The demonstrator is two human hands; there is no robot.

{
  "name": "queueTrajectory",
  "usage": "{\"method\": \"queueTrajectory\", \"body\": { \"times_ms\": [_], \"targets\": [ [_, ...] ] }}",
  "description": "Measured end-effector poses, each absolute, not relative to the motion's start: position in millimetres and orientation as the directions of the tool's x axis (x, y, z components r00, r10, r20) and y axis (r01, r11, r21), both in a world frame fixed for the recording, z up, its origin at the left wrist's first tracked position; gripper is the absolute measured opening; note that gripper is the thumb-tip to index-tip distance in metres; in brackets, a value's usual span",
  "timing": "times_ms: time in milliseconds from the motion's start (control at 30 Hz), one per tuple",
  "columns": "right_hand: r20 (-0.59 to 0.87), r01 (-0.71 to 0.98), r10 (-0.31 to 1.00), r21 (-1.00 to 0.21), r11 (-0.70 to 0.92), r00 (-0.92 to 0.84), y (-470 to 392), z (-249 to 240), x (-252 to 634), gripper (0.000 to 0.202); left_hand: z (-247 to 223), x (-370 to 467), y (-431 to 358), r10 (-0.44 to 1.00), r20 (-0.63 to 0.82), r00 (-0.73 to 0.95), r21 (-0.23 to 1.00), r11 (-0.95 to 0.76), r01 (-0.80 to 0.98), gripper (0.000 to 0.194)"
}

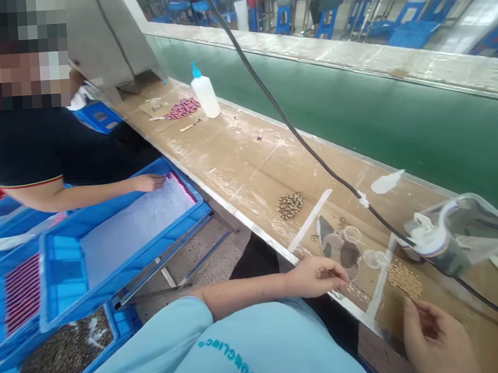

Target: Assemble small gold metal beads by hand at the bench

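Observation:
My left hand (317, 276) is at the table's front edge, fingers curled together; anything between them is too small to make out. Just beyond it lie a dark round patch (349, 254) and clear round lids (375, 258). Lower right, my right hand (438, 338) has its thumb against curled fingers, and what it may hold is hidden. Right above that hand is a pile of small tan pieces (404, 279). A heap of small dark-and-gold pieces (290, 205) lies farther left, past a white tape strip (312, 219).
A black cable (269, 98) crosses over the table. A clear bag (474, 218) stands behind my right hand, a white bottle (206, 96) farther back. At left, a co-worker's hand (150, 182) reaches into a blue crate (67, 318). A green belt (311, 92) runs alongside.

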State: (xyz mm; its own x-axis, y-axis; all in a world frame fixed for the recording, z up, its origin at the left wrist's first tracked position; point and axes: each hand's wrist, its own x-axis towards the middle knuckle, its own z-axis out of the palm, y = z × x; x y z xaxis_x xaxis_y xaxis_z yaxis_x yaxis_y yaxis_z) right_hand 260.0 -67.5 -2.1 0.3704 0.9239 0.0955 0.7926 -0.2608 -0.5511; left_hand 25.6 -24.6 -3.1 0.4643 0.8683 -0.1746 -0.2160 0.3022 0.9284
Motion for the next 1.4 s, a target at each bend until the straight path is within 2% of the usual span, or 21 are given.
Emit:
{"method": "queueTrajectory", "body": {
  "times_ms": [167, 467, 667, 967, 1067, 1200, 1300, 1400],
  "targets": [
    [0.166, 0.794, 0.889, -0.539, -0.281, 0.428, -63, 12, 250, 0.060, 0, 24, -26, 0.856, -0.212, 0.472, 0.937, 0.315, -0.150, 0.024],
    [0.211, 0.862, 0.944, -0.492, -0.123, 0.255, -58, 9, 248, 0.055, -3, 25, -24, 0.846, -0.219, 0.486, 0.936, 0.323, -0.140, 0.024],
    [0.221, 0.882, 0.947, -0.459, -0.108, 0.231, -52, 4, 245, 0.051, -3, 25, -23, 0.850, -0.217, 0.480, 0.940, 0.315, -0.132, 0.024],
    [0.223, 0.944, 0.964, -0.322, -0.067, 0.144, -49, 3, 245, 0.050, 1, 25, -23, 0.844, -0.236, 0.481, 0.932, 0.337, -0.135, 0.026],
    [0.223, 0.925, 0.962, -0.374, -0.066, 0.159, -49, 6, 246, 0.050, 5, 25, -22, 0.832, -0.281, 0.478, 0.908, 0.391, -0.148, 0.027],
    [0.207, 0.832, 0.958, -0.553, -0.054, 0.200, -54, 15, 239, 0.041, 12, 30, -19, 0.799, -0.370, 0.474, 0.858, 0.490, -0.156, 0.030],
    [0.182, 0.735, 0.968, -0.678, -0.003, 0.172, -59, 22, 226, 0.030, 18, 36, -17, 0.778, -0.405, 0.480, 0.832, 0.532, -0.160, 0.030],
    [0.191, 0.684, 0.974, -0.727, 0.055, 0.124, -60, 28, 212, 0.025, 21, 42, -16, 0.767, -0.399, 0.502, 0.823, 0.542, -0.173, 0.029]
  ]
}}
